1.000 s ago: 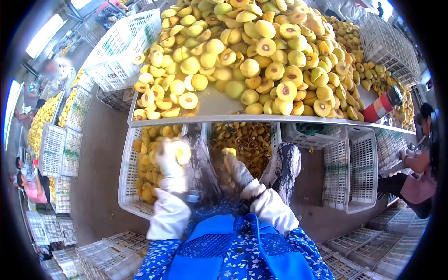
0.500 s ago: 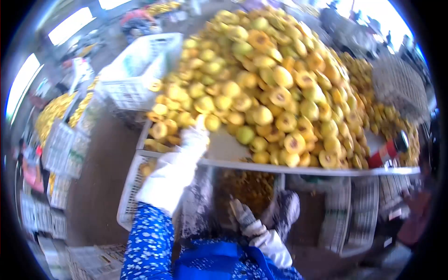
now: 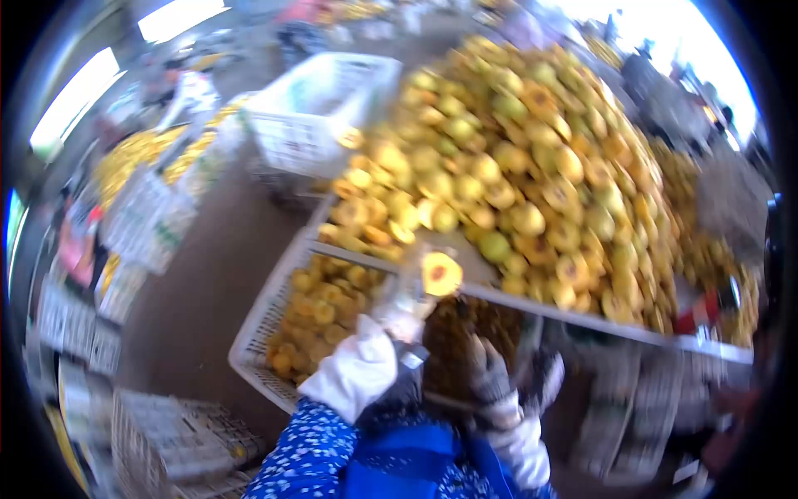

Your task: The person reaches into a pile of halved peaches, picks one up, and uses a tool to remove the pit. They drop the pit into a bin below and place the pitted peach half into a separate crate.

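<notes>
A halved yellow peach (image 3: 441, 274), its reddish-brown centre facing up, is in my gloved left hand (image 3: 405, 309), near the table's front edge. My right hand (image 3: 492, 378), in a grey and white glove, is lower down over a dark bin of brownish scraps (image 3: 457, 366). Its fingers are curled together, and blur hides what is in them, if anything. Beyond both hands rises a large heap of halved peaches (image 3: 532, 175) on the table. Left of my left hand stands a white crate (image 3: 258, 366) containing more peach halves (image 3: 320, 312).
A white plastic crate (image 3: 287, 125) stands beyond the table's left corner. A red container (image 3: 698, 313) is at the table's right end. More crates (image 3: 179, 437) stand on the floor at lower left. Other people work in the background, including one in pink (image 3: 77, 249).
My left hand has drawn back from the heap towards me and now holds a peach half. My right hand has risen slightly. The view has turned left, showing more of the peach-filled crate.
</notes>
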Motion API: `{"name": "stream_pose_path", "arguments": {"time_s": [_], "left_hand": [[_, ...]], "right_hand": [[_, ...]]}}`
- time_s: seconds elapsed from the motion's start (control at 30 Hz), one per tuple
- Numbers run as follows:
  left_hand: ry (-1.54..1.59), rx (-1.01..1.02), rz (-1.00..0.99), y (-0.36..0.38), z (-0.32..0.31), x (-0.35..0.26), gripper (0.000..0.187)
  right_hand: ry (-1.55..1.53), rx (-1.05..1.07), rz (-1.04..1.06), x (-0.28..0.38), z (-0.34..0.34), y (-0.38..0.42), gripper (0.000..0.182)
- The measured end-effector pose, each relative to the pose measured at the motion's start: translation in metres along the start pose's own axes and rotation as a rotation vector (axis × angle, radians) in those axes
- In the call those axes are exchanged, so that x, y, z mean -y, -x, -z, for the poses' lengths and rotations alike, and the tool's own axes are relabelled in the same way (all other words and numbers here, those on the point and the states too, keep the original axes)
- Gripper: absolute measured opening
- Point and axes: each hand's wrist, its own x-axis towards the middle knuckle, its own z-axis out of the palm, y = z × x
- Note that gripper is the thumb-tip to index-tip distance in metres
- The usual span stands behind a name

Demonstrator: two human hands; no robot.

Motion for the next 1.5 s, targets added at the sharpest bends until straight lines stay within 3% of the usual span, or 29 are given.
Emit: {"name": "stream_pose_path", "arguments": {"time_s": [0.03, 0.07, 0.1, 0.2, 0.23, 0.33, 0.43, 0.5, 0.6, 0.7, 0.77, 0.83, 0.87, 0.97, 1.0, 1.07, 1.13, 1.2, 1.23, 1.27, 1.37, 1.47, 1.5], "left_hand": [[0.154, 0.069, 0.076, 0.004, 0.025, 0.015, 0.047], [0.131, 0.003, 0.073, 0.02, 0.002, 0.009, 0.049], [0.093, -0.029, 0.063, 0.028, -0.004, 0.013, 0.045], [-0.549, 0.005, -0.172, 0.057, -0.029, 0.017, 0.031], [-0.437, -0.01, -0.112, 0.058, -0.027, 0.022, 0.03], [-0.158, -0.097, 0.03, 0.069, -0.044, 0.021, 0.032], [-0.175, -0.195, 0.077, 0.076, -0.054, 0.018, 0.042], [-0.079, -0.289, 0.135, 0.069, -0.036, 0.035, 0.048], [-0.057, -0.371, 0.081, 0.066, -0.034, 0.046, 0.04], [-0.171, -0.362, 0.022, 0.069, -0.039, 0.045, 0.035], [-0.249, -0.309, -0.009, 0.072, -0.041, 0.045, 0.033], [-0.308, -0.236, -0.046, 0.072, -0.038, 0.048, 0.032], [-0.353, -0.206, -0.048, 0.073, -0.037, 0.047, 0.03], [-0.418, -0.093, -0.07, 0.079, -0.042, 0.041, 0.029], [-0.393, -0.11, -0.063, 0.081, -0.047, 0.039, 0.029], [-0.342, -0.143, -0.051, 0.083, -0.059, 0.036, 0.031], [-0.21, -0.135, 0.141, 0.082, -0.06, 0.033, 0.034], [-0.189, -0.17, 0.311, 0.078, -0.053, 0.032, 0.039], [-0.148, -0.19, 0.339, 0.078, -0.052, 0.034, 0.039], [-0.107, -0.21, 0.367, 0.078, -0.054, 0.032, 0.039], [-0.128, -0.31, 0.282, 0.079, -0.069, 0.018, 0.036], [-0.342, -0.306, 0.054, 0.066, -0.042, 0.009, 0.029], [-0.443, -0.364, -0.176, 0.062, -0.029, 0.003, 0.024]], "right_hand": [[0.087, -0.011, 0.034, 0.011, 0.004, -0.003, 0.019], [0.104, 0.054, -0.217, 0.034, 0.012, -0.01, 0.016], [0.369, 0.026, 0.039, 0.025, 0.009, -0.01, 0.016], [0.519, 0.056, 0.222, 0.024, 0.005, -0.015, 0.023], [0.496, 0.073, 0.267, 0.031, 0.007, -0.018, 0.024], [0.464, 0.107, -0.079, 0.025, -0.005, -0.019, 0.031], [0.466, 0.104, -0.246, 0.034, -0.01, -0.017, 0.026], [0.458, 0.089, -0.291, 0.032, -0.015, -0.015, 0.034], [0.48, 0.15, -0.36, 0.034, -0.015, -0.014, 0.035], [0.549, 0.198, 0.04, 0.021, -0.003, -0.01, 0.03], [0.333, 0.255, -0.025, 0.025, 0.01, -0.015, 0.025], [0.312, 0.396, 0.061, 0.011, 0.02, -0.02, 0.024], [0.237, 0.4, -0.171, 0.021, 0.025, -0.024, 0.026], [-0.165, 0.561, -0.363, -0.002, 0.022, -0.023, 0.034], [-0.415, 0.599, -0.602, 0.015, 0.029, -0.023, 0.04], [-1.083, 0.709, -0.595, 0.0, 0.018, -0.009, 0.041], [-1.754, 0.78, -0.534, -0.015, 0.007, 0.006, 0.044], [-0.916, 0.279, 0.013, -0.008, -0.014, 0.002, 0.044], [-0.736, 0.227, 0.025, -0.002, -0.015, 0.002, 0.042], [-0.555, 0.177, 0.028, 0.003, -0.016, 0.003, 0.041], [-0.73, 0.63, -0.63, 0.03, 0.016, -0.006, 0.034], [-0.633, 0.571, -0.52, 0.019, 0.013, -0.006, 0.03], [-0.519, 0.522, -0.475, 0.02, 0.013, -0.009, 0.03]]}}
